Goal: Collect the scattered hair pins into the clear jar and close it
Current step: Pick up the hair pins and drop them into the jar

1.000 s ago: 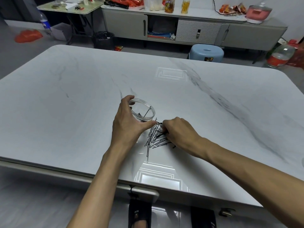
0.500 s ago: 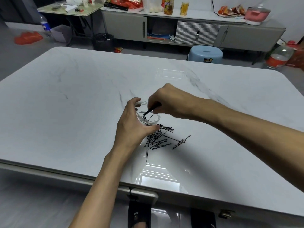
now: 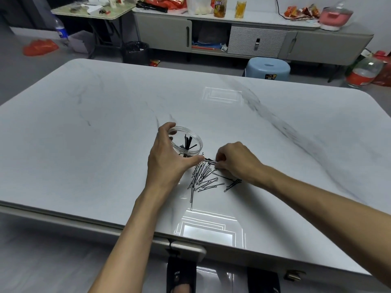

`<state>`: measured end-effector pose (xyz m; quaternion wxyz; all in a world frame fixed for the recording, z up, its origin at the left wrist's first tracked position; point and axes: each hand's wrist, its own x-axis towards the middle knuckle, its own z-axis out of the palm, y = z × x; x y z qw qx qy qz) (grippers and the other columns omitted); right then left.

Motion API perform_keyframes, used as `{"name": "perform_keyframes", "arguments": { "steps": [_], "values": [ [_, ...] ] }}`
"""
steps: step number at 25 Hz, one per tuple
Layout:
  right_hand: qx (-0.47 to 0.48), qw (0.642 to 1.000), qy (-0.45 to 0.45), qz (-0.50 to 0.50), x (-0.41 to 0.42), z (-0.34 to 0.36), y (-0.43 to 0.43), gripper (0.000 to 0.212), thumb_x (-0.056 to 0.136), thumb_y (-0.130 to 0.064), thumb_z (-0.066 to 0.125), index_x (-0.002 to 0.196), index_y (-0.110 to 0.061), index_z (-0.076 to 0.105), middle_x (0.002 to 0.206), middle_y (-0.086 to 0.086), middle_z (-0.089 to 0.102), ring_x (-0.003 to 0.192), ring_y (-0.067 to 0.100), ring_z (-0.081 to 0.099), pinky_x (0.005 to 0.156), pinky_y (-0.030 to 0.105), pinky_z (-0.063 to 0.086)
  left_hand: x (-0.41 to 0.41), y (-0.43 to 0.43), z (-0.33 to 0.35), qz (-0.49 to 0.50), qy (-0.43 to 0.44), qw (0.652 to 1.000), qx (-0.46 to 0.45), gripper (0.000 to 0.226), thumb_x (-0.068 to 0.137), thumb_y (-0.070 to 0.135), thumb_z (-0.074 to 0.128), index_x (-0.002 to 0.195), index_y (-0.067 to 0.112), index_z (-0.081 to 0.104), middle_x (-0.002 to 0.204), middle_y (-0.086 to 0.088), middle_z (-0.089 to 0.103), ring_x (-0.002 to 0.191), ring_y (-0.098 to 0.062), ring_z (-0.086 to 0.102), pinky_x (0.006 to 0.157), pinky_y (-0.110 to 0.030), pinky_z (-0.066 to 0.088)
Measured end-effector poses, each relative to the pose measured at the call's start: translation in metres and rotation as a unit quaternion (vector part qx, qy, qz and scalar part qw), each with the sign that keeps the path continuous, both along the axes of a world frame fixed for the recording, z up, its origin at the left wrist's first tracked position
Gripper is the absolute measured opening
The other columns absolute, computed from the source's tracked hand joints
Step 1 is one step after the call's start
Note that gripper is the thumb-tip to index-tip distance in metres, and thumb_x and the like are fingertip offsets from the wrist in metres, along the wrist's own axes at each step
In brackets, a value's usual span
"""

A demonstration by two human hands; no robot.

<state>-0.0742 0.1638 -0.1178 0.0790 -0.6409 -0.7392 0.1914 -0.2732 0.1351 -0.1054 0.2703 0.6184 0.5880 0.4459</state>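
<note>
A clear jar stands open on the white marble table, with several black hair pins upright inside it. My left hand grips the jar from the near left, thumb and fingers curled round its wall. A scatter of black hair pins lies on the table just right of and nearer than the jar. My right hand is down at the far edge of that pile, its fingertips pinching a few pins beside the jar. No lid is in view.
Beyond the table's far edge stand a blue plastic stool, a black bin and a long grey cabinet. The table's near edge runs just below my forearms.
My right hand dropped a bunch of pins into the jar, then came back down to the pile and pinched more. The jar holds more pins than before. My left hand stayed on the jar.
</note>
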Motion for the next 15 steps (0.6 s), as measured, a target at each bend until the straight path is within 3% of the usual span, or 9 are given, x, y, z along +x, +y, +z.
{"name": "perform_keyframes", "arguments": {
  "steps": [5,8,13,15],
  "values": [
    [0.009,1.000,0.005,-0.018,0.002,-0.014,0.003,0.006,0.080,-0.013,0.066,0.075,-0.014,0.068,0.075,0.002,0.067,0.073,0.024,0.061,0.053,0.026,0.036,0.000,0.000,-0.001,-0.003,0.002,1.000,-0.002,0.096,0.055,0.035,0.091,0.135,0.030,0.039,0.129,0.010,0.053,0.113,-0.009,0.052,0.092,-0.027,0.043],
    [-0.004,0.999,0.016,-0.031,0.007,-0.010,0.005,0.011,0.082,-0.011,0.061,0.071,-0.014,0.065,0.071,-0.002,0.064,0.072,0.022,0.060,0.053,0.026,0.038,0.000,0.001,-0.001,-0.002,0.003,1.000,-0.002,0.096,0.055,0.037,0.091,0.135,0.030,0.039,0.129,0.010,0.053,0.113,-0.010,0.052,0.092,-0.027,0.043],
    [0.102,0.983,0.144,-0.042,0.012,0.042,0.015,0.016,0.084,-0.007,0.061,0.073,-0.019,0.063,0.064,-0.010,0.063,0.063,0.012,0.061,0.061,0.025,0.046,0.000,0.000,-0.001,-0.005,0.011,1.000,-0.003,0.096,0.054,0.038,0.091,0.135,0.030,0.039,0.127,0.011,0.053,0.110,-0.009,0.052,0.089,-0.025,0.041],
    [0.133,0.979,0.154,0.032,0.005,0.072,0.016,0.015,0.084,-0.010,0.064,0.075,-0.021,0.061,0.064,-0.009,0.064,0.060,0.006,0.058,0.058,0.021,0.045,0.002,0.000,-0.001,-0.009,0.015,1.000,-0.004,0.097,0.053,0.038,0.090,0.134,0.030,0.039,0.126,0.013,0.052,0.109,-0.008,0.051,0.086,-0.023,0.040]
  ]
}}
